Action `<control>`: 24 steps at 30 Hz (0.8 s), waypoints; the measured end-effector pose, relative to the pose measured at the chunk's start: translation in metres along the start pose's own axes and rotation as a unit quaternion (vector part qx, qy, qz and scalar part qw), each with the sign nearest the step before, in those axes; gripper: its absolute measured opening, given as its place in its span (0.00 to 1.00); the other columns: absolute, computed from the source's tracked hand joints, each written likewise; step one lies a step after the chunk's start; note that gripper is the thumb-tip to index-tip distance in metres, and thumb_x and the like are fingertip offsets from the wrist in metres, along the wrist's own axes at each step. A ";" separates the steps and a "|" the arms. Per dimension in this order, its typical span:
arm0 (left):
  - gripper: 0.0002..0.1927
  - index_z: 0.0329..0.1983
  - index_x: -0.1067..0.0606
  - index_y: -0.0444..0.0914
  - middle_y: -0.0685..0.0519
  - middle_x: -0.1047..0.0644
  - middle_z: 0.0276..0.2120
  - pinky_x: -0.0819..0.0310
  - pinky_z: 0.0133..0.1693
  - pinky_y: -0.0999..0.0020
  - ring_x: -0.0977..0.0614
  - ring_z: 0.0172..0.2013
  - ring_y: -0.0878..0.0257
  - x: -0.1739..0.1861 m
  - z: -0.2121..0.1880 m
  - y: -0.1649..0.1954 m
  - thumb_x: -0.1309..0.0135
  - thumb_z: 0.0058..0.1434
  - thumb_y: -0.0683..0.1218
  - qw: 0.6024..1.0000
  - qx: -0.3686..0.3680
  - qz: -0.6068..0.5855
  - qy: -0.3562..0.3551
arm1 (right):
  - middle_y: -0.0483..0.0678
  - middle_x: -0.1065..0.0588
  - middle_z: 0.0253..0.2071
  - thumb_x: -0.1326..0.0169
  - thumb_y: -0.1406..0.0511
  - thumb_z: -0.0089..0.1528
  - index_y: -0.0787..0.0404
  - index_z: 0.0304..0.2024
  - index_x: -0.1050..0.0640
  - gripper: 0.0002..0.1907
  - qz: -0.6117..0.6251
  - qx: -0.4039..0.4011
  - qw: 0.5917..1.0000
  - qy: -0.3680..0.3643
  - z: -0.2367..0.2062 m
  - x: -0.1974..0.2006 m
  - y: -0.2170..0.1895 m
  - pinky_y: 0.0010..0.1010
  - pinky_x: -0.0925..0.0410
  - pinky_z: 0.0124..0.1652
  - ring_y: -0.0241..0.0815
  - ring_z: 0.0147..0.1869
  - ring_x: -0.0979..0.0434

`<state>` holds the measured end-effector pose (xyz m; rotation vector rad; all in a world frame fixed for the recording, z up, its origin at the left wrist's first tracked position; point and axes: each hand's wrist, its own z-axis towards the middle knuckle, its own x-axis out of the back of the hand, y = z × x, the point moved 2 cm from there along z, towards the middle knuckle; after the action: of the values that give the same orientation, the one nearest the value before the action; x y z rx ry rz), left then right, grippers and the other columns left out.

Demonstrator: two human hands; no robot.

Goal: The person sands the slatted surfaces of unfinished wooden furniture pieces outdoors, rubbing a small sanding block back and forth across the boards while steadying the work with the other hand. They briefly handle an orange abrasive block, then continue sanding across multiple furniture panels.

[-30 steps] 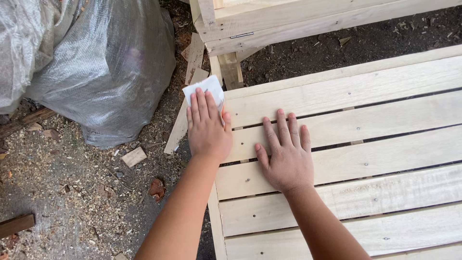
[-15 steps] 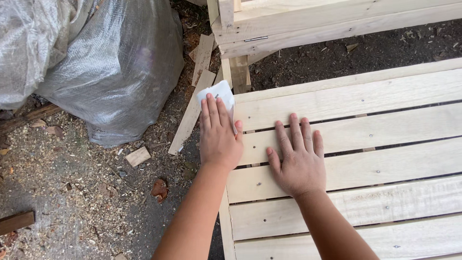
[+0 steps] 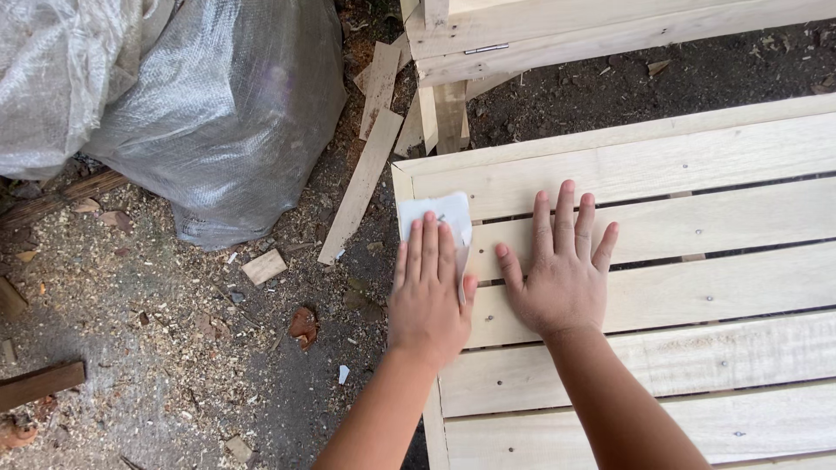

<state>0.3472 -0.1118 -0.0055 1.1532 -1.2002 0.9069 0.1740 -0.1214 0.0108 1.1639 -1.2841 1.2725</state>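
A pale wooden slatted frame (image 3: 662, 165) lies flat on the ground and fills the right half of the view. My left hand (image 3: 428, 300) presses flat on a small white sheet of abrasive paper (image 3: 444, 209), which lies on the frame's left end rail near the far corner. The sheet's far end shows beyond my fingertips. My right hand (image 3: 562, 274) rests palm down with fingers spread on the second and third slats, just right of my left hand, and holds nothing.
A large grey woven sack (image 3: 218, 113) stands at the upper left. Loose wood offcuts (image 3: 361, 187) and a small block (image 3: 263, 266) lie on the sawdust-strewn dirt. Another wooden frame (image 3: 557, 35) stands at the top. A dark plank end (image 3: 39, 383) sits at the lower left.
My left hand has slid the white sheet from the frame's outer corner onto the end rail and drawn back toward me. My right hand stays flat on the slats. The view has shifted.
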 end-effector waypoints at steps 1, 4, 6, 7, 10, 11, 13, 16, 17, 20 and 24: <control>0.37 0.75 0.54 0.29 0.37 0.57 0.75 0.68 0.71 0.54 0.58 0.74 0.47 0.005 -0.006 0.002 0.72 0.72 0.59 1.000 -0.026 -0.002 0.007 | 0.56 0.58 0.79 0.71 0.39 0.67 0.59 0.76 0.49 0.44 0.012 0.002 1.000 0.008 -0.001 0.000 0.000 0.55 0.69 0.71 0.56 0.81 0.65; 0.38 0.75 0.54 0.29 0.38 0.57 0.75 0.69 0.71 0.54 0.59 0.75 0.48 0.018 0.011 -0.003 0.72 0.71 0.59 0.999 -0.030 -0.016 -0.012 | 0.55 0.56 0.78 0.71 0.39 0.67 0.59 0.75 0.49 0.44 0.026 -0.003 1.000 -0.011 0.000 -0.001 0.002 0.55 0.68 0.71 0.55 0.81 0.64; 0.38 0.75 0.54 0.30 0.39 0.58 0.76 0.69 0.72 0.55 0.59 0.75 0.49 0.021 0.041 -0.007 0.72 0.71 0.59 0.999 0.013 -0.012 -0.045 | 0.54 0.55 0.78 0.70 0.40 0.67 0.58 0.75 0.49 0.43 0.025 -0.007 0.999 -0.029 0.001 0.000 0.002 0.55 0.67 0.71 0.55 0.81 0.63; 0.38 0.75 0.55 0.30 0.39 0.58 0.76 0.69 0.72 0.55 0.59 0.76 0.49 0.023 0.054 -0.008 0.72 0.72 0.59 0.997 0.045 0.002 -0.060 | 0.54 0.55 0.79 0.70 0.40 0.67 0.58 0.75 0.48 0.43 0.027 -0.005 0.999 -0.027 0.002 0.001 0.002 0.55 0.67 0.71 0.55 0.81 0.63; 0.38 0.76 0.55 0.29 0.38 0.57 0.76 0.69 0.73 0.55 0.58 0.76 0.49 0.026 0.050 -0.001 0.72 0.72 0.59 0.999 0.040 0.002 -0.029 | 0.55 0.54 0.78 0.69 0.41 0.67 0.58 0.75 0.48 0.42 0.023 -0.006 0.999 -0.020 0.002 0.003 0.002 0.55 0.67 0.72 0.55 0.81 0.62; 0.38 0.76 0.54 0.28 0.38 0.56 0.76 0.69 0.73 0.55 0.58 0.76 0.49 0.027 0.035 0.003 0.71 0.72 0.58 1.000 0.022 -0.002 -0.015 | 0.55 0.54 0.78 0.68 0.41 0.67 0.58 0.76 0.48 0.43 0.025 -0.008 0.999 -0.026 0.002 0.003 0.002 0.55 0.67 0.72 0.55 0.81 0.61; 0.38 0.75 0.54 0.27 0.36 0.56 0.75 0.67 0.71 0.54 0.57 0.75 0.47 0.026 0.006 0.007 0.71 0.72 0.58 1.000 -0.023 -0.014 -0.003 | 0.55 0.53 0.78 0.68 0.40 0.66 0.57 0.75 0.47 0.43 0.026 -0.009 0.999 -0.019 0.000 0.004 0.001 0.55 0.67 0.71 0.55 0.81 0.61; 0.38 0.75 0.54 0.28 0.36 0.56 0.75 0.68 0.70 0.53 0.57 0.75 0.46 0.016 0.006 0.000 0.71 0.71 0.59 0.999 -0.042 -0.024 -0.004 | 0.55 0.53 0.78 0.67 0.40 0.66 0.57 0.75 0.46 0.43 0.031 -0.011 0.999 -0.013 0.000 0.003 0.001 0.55 0.67 0.71 0.55 0.81 0.61; 0.38 0.76 0.54 0.29 0.37 0.56 0.76 0.67 0.71 0.53 0.57 0.75 0.47 0.010 0.013 -0.004 0.71 0.72 0.58 1.000 -0.013 -0.016 -0.008 | 0.55 0.53 0.78 0.67 0.40 0.66 0.57 0.75 0.46 0.43 0.031 -0.012 0.999 -0.019 -0.001 0.003 0.001 0.55 0.67 0.71 0.55 0.81 0.61; 0.36 0.76 0.54 0.31 0.38 0.56 0.76 0.67 0.73 0.53 0.57 0.76 0.47 -0.001 0.030 -0.010 0.71 0.73 0.58 0.999 0.045 -0.006 -0.018 | 0.55 0.53 0.78 0.68 0.41 0.67 0.58 0.76 0.46 0.43 0.043 -0.005 0.999 -0.008 -0.001 0.003 0.002 0.55 0.66 0.72 0.56 0.81 0.61; 0.36 0.76 0.53 0.31 0.36 0.57 0.76 0.67 0.71 0.51 0.58 0.75 0.44 0.002 -0.002 -0.001 0.71 0.73 0.58 0.999 0.016 -0.039 -0.027 | 0.54 0.53 0.78 0.68 0.40 0.66 0.56 0.75 0.46 0.42 0.024 -0.013 0.999 -0.030 -0.002 0.002 0.002 0.55 0.66 0.71 0.55 0.81 0.61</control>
<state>0.3494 -0.1099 -0.0038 1.2479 -1.1804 0.8426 0.1718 -0.1197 0.0128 1.1665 -1.3753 1.2618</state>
